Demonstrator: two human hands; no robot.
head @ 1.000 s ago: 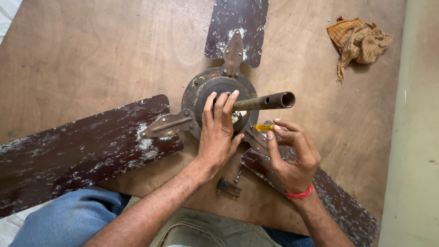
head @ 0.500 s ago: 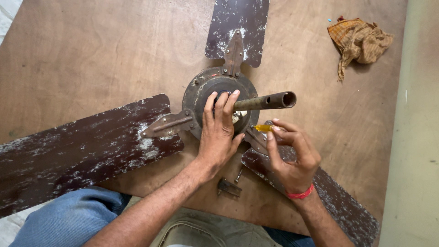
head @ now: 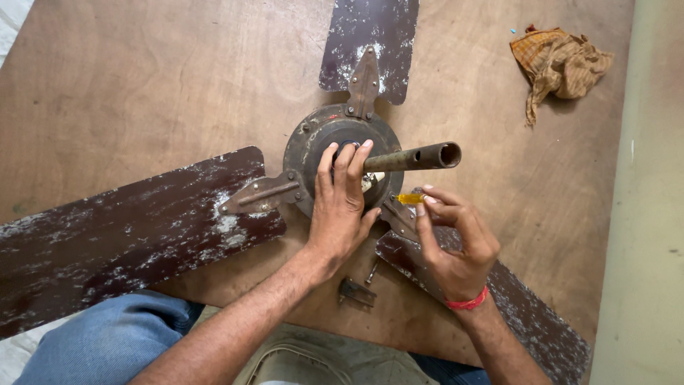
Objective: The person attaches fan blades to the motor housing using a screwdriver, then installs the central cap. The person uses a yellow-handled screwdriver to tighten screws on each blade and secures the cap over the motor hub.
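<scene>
An old ceiling fan (head: 342,153) lies flat on a brown plywood board (head: 142,85) that serves as the desk, its round rusty motor housing in the middle and three dark brown blades, flaked with white, spreading out: one long blade (head: 121,228) toward the left, one (head: 369,43) pointing away, one (head: 491,299) running under the right forearm. A rusty hollow down rod (head: 413,157) sticks out of the hub and leans toward the right. The left hand (head: 340,207) rests palm down on the motor housing, fingers spread and loosely curled, their tips at the base of the rod; it presses rather than grips anything. The right hand (head: 456,239), with a red thread at the wrist, pinches a small yellow-handled tool (head: 410,199) between thumb and fingertips, its yellow end pointing toward the hub just below the rod. Near the board's front edge, between the two forearms, lie a small dark metal bracket (head: 355,291) and a loose screw (head: 371,272). A crumpled orange-brown rag (head: 559,65) sits well apart at the far right of the board. Beyond that edge runs pale greenish floor (head: 648,214), and a blue-jeaned knee (head: 107,342) shows at the lower left.
</scene>
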